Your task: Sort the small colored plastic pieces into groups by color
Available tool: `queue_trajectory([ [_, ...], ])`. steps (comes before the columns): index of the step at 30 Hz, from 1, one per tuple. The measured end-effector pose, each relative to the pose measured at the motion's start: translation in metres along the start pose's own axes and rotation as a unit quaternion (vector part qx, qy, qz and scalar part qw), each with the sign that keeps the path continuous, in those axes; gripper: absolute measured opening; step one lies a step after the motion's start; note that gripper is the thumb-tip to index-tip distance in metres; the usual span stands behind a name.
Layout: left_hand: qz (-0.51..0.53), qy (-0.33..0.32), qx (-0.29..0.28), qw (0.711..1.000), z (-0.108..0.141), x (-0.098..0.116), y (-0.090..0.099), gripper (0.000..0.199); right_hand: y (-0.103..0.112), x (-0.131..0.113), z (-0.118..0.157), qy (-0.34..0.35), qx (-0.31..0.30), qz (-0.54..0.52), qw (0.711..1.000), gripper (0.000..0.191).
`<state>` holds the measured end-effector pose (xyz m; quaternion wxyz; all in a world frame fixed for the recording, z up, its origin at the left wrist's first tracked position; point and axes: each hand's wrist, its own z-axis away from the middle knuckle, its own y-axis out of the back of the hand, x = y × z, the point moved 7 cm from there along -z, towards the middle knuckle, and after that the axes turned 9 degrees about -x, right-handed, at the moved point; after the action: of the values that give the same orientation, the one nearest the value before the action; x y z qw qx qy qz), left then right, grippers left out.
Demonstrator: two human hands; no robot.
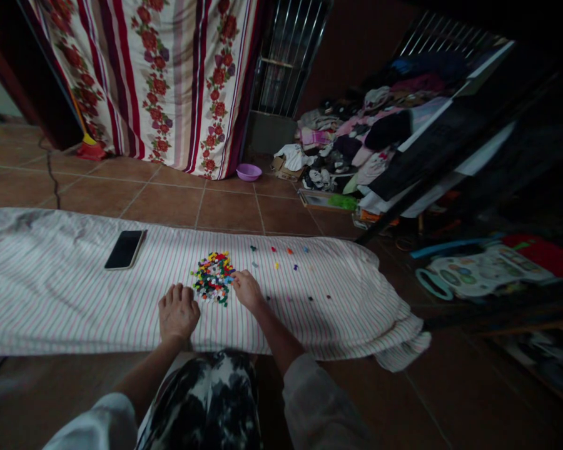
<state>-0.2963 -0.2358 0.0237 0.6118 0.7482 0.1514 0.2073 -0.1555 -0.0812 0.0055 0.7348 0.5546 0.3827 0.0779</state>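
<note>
A heap of small multicoloured beads lies on the striped cloth in front of me. My right hand is at the heap's right edge, thumb and fingers pinched together around a small bead; blue ones show right by the fingertips. My left hand rests palm down on the cloth just left of the heap, its fingers loosely bent and slightly apart, holding nothing visible. Right of the heap, single beads lie spaced out in rows, among them a red bead, an orange bead and a yellow bead.
The striped cloth covers a long low surface, with a phone on its left part. Beyond it stand a purple basin, a floral curtain and a clothes pile. A colourful plastic toy is at the right.
</note>
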Motion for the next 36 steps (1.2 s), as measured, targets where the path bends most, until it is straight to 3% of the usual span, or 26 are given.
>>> queue_trajectory([
  [19,-0.01,0.001,-0.003,1.0,0.0,0.003,0.007,0.023,-0.002,0.001,0.019,0.004,0.092,-0.041,0.995,0.013],
  [30,-0.015,-0.001,-0.011,1.0,0.002,0.004,0.008,0.024,-0.002,-0.01,0.007,-0.08,0.026,0.018,0.996,0.02],
  [36,-0.018,0.003,-0.016,1.0,0.002,0.004,0.008,0.024,0.001,-0.016,0.013,-0.099,0.036,0.021,0.994,0.022],
])
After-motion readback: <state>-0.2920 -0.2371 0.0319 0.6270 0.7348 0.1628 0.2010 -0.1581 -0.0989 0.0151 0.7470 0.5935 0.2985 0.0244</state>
